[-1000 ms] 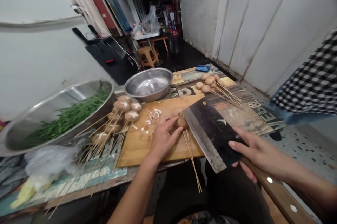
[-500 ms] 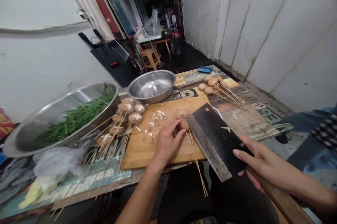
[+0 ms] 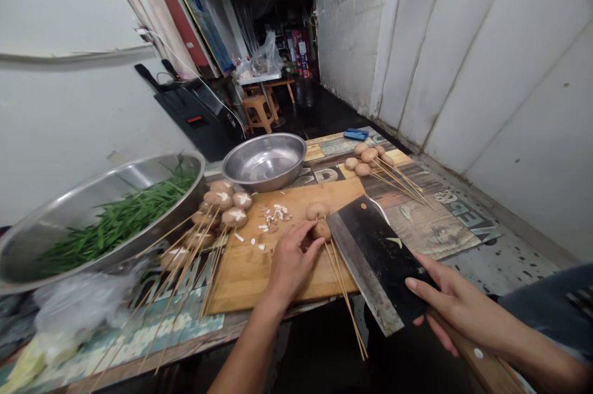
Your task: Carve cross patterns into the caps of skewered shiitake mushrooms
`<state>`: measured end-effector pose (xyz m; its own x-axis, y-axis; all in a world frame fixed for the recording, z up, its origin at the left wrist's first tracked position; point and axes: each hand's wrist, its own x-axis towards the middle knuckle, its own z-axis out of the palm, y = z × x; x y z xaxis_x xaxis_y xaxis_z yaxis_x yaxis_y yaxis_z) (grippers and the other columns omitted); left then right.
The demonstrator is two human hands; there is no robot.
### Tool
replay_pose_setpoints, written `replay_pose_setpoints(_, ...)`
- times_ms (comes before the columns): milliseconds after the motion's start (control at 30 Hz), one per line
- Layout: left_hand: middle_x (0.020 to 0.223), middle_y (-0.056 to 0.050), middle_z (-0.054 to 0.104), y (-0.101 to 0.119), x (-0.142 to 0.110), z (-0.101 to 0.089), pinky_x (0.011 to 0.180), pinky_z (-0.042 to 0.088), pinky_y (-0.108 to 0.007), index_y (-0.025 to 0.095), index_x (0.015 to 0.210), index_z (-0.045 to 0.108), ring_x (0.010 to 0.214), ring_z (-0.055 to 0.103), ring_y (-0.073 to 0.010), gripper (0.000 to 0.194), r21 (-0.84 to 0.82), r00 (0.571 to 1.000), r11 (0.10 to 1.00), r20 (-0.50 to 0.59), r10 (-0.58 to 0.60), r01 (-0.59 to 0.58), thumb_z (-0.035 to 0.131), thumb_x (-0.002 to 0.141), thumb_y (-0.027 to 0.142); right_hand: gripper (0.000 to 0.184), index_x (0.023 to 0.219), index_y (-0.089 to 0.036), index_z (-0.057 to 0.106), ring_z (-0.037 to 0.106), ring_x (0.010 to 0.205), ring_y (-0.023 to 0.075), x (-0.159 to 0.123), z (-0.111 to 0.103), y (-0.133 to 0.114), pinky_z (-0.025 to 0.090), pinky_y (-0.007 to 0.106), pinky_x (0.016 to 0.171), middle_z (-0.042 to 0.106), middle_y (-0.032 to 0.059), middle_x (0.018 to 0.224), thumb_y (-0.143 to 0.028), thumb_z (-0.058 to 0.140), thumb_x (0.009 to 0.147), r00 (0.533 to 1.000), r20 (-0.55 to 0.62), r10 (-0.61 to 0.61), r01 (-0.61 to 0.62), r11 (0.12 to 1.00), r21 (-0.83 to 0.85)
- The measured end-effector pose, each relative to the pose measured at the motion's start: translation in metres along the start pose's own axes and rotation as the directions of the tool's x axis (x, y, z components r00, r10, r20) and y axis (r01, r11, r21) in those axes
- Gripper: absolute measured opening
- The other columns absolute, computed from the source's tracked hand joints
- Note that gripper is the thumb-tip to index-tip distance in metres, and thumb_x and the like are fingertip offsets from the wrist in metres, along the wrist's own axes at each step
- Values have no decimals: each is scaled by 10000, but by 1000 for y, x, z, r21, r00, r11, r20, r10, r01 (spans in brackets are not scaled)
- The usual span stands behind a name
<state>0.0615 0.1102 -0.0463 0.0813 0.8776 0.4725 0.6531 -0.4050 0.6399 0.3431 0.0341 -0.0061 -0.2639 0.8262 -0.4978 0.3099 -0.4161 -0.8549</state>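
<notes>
My left hand [image 3: 291,261] is closed, thumb and fingers pinching a brown mushroom [image 3: 321,231] on the wooden cutting board [image 3: 250,286]. Another mushroom [image 3: 317,210] lies just behind it. Thin bamboo skewers [image 3: 349,310] run from the mushrooms towards me, past the board's front edge. A black cleaver [image 3: 377,258] is in my right hand [image 3: 451,289], its fingers wrapped round the wooden handle. The blade is tilted, with its far end close to the pinched mushroom; whether they touch I cannot tell. White mushroom trimmings [image 3: 277,215] are scattered on the board.
Skewered mushrooms with white cross cuts [image 3: 234,217] lie at the board's left. Uncut skewered mushrooms [image 3: 369,155] sit back right, near a blue box [image 3: 356,134]. A steel bowl [image 3: 264,179] and a large basin [image 3: 134,165] of green vegetables stand behind and left. A person's leg [image 3: 542,301] is at right.
My view has shifted a little, so the table sits lower in the picture. Both hands keep their holds, and the cleaver stays beside the mushroom. The person's leg at right has changed position.
</notes>
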Motion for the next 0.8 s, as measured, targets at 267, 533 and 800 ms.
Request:
replay_pose_setpoints(267, 1117, -89, 748, 0, -1, -2, 958, 563, -428, 185, 1118, 720, 1035, 699, -237, 292, 14, 1000, 1000, 2, -1, 0, 726, 828, 210, 833, 1559, -66, 11, 523, 311, 137, 1, 4, 7, 599, 345, 698, 474, -146, 342, -512, 427, 991, 999, 33, -35, 33, 998, 45)
replay_pose_setpoints(533, 1132, -103, 743, 0, 0, -1, 961, 562, -413, 171, 1118, 716, 1048, 698, -237, 292, 4, 1000, 1000, 21, 2, -2, 726, 827, 194, 841, 1543, -72, 71, 508, 313, 158, 5, 3, 0, 567, 329, 566, 474, -136, 349, -547, 449, 961, 999, 51, -5, 6, 1000, -1)
replay_pose_setpoints(800, 1105, -97, 748, -2, 0, 0, 949, 563, -418, 178, 1105, 720, 1019, 698, -236, 289, -2, 1000, 1000, 5, 12, -12, 738, 817, 197, 760, 1512, -97, 153, 497, 319, 99, 13, 7, -11, 520, 239, 498, 643, -59, 519, -493, 495, 962, 998, 54, -27, 23, 997, 73)
